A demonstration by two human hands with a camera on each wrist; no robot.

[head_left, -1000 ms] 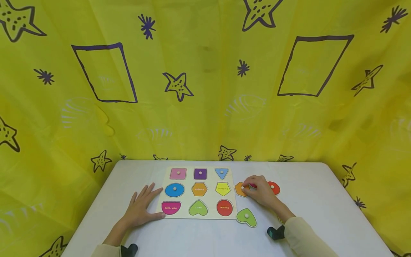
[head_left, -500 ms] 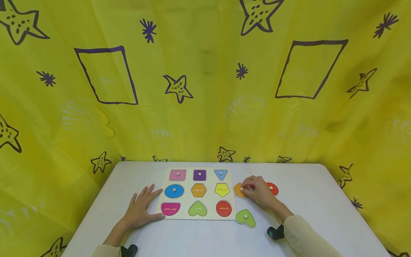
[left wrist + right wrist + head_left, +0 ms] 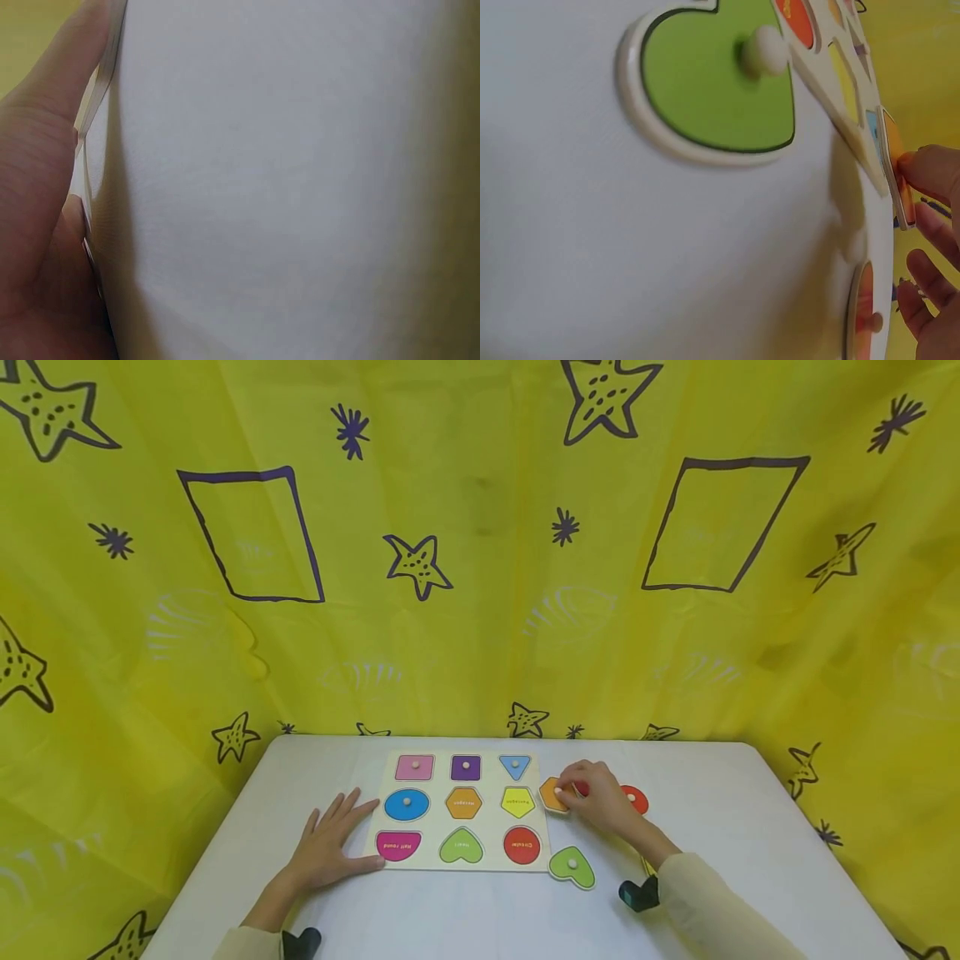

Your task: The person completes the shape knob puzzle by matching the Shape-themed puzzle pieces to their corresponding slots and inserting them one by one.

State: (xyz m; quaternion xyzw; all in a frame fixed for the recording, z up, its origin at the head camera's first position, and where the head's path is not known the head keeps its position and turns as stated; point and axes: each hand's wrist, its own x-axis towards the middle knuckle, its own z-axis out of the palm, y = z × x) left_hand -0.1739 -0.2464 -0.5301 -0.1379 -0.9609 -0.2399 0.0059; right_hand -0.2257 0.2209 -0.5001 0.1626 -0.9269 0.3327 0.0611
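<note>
By its small knob, my right hand [image 3: 600, 797] pinches an orange hexagon puzzle piece [image 3: 551, 794] just beyond the board's right edge. In the right wrist view this orange piece [image 3: 897, 166] is raised and tilted, the thumb against its face. The wooden shape puzzle board [image 3: 492, 856] lies flat on the table. My left hand [image 3: 326, 852] has spread fingers, with fingertips and thumb touching the board's left edge. On the board, the orange hexagon recess [image 3: 465, 802] shows its printed label. The left wrist view shows only part of the hand [image 3: 37, 172] against the board's edge.
A green heart piece [image 3: 572, 867] lies by the board's lower right corner. A red piece [image 3: 636, 799] lies right of my right hand, which partly covers it. Pink rectangle, purple square, blue triangle and blue oval [image 3: 407, 804] pieces sit in the board. A yellow curtain stands behind.
My right hand has moved slightly left and away from me, lifting the orange hexagon piece off the table. The left hand stays at the board's edge.
</note>
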